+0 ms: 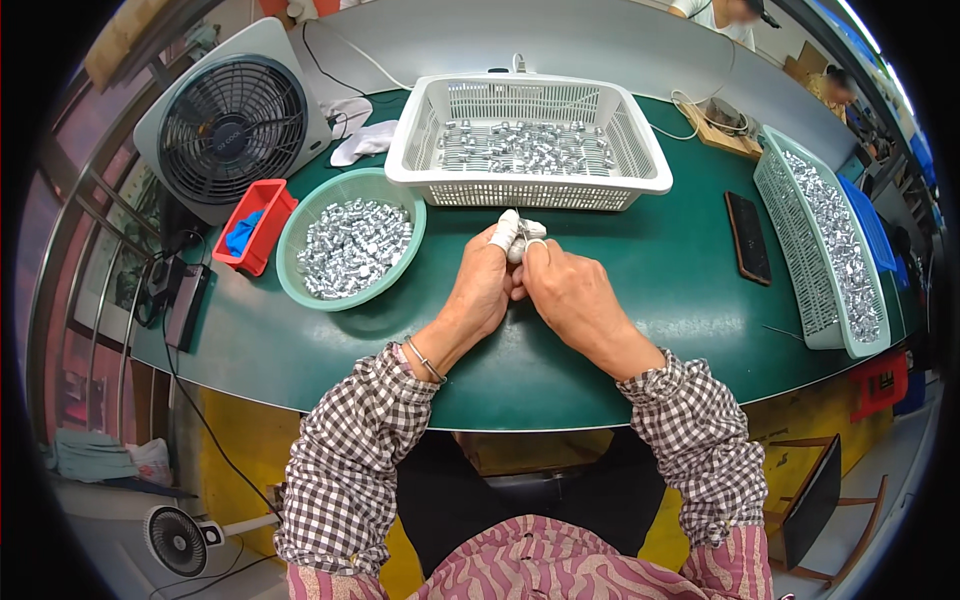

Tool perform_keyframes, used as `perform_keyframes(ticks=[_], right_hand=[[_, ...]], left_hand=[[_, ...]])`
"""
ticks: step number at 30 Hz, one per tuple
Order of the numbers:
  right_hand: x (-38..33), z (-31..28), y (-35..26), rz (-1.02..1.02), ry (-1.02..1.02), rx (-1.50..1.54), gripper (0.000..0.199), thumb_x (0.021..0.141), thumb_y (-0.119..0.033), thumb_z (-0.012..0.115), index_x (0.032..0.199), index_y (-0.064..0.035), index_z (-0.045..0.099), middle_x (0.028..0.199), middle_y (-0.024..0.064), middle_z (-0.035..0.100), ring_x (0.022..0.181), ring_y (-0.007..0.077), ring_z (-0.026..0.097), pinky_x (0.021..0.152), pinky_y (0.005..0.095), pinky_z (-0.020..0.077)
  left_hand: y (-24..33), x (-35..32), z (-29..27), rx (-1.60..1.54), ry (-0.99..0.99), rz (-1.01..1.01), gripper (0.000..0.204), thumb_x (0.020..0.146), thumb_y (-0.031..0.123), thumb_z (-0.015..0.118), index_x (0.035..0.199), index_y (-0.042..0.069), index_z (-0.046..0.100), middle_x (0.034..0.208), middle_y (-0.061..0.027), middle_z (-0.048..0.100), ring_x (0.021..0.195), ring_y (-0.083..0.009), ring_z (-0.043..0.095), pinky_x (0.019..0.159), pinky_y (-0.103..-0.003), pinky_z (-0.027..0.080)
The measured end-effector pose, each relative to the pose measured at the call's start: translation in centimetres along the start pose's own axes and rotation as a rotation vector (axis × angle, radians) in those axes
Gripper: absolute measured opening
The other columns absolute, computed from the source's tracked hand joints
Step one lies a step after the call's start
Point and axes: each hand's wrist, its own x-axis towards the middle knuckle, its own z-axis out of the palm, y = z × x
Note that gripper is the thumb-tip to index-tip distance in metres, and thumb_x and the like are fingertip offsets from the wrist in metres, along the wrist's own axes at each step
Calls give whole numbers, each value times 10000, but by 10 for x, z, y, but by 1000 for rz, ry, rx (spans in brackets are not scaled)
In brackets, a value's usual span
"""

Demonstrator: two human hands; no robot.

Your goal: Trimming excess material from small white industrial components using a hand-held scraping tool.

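Hands met over the middle of the green tabletop [640, 300], the left hand [480, 290] and the right hand [568, 295] pressed together at the fingertips, both closed around one small metal part [519, 250] that peeked out between them; white finger cots [507, 231] covered at least two fingertips. The part was so nearly hidden that its long axis could not be told, nor which hand carried more of it. It sat just short of the white basket [528, 190], which lay directly ahead of the hands and nearer than any other container, its floor holding a loose layer of the same silvery pieces, too many to count. To the left and slightly ahead, closer to the left hand, stood one round green bowl [300, 285] heaped with like pieces, and beside it one small red bin [262, 240] with something blue inside. Well off to the right lay one long pale green basket [790, 250], also filled with metal pieces, and between it and the right hand one dark phone [748, 238] lay flat. One grey fan [232, 125] stood at the far left corner, with a white cloth [365, 140] near it. There were three containers of parts in all.
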Motion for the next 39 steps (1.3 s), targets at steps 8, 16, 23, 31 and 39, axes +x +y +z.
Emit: perform_keyframes(ticks=[8,16,23,31,39], right_hand=[[-2,-4,7,28,1,66,164,837,-57,503,712,1,414,653,170,553,536,325,564,455,382,455],[-7,-1,3,-19,22,194,158,840,-80,495,726,3,422,657,187,546,554,339,565,472,399,457],[-3,-5,11,23,59,321,157,857,-83,477,739,4,423,671,190,548,565,360,553,493,410,450],[-1,-7,11,171,58,673,172,890,-69,433,746,25,419,659,185,543,576,348,541,493,393,420],[1,-1,14,137,146,689,153,893,-51,435,761,27,430,651,170,547,536,301,543,468,358,401]], left_hand=[[-6,-3,3,38,-68,26,353,960,326,367,913,20,537,646,14,464,471,-53,363,399,-197,286],[-4,0,0,-91,-25,30,360,961,316,367,957,-4,532,647,9,446,478,-60,342,404,-201,292],[-4,-2,2,-110,-105,15,352,960,306,372,971,-7,534,644,8,444,475,-62,338,407,-204,295],[-3,0,-1,-80,-111,19,335,960,298,376,992,7,540,651,13,458,479,-53,344,402,-200,291],[-5,2,-3,-126,-115,13,329,957,302,386,1009,19,545,689,14,492,488,-48,354,402,-198,289]])
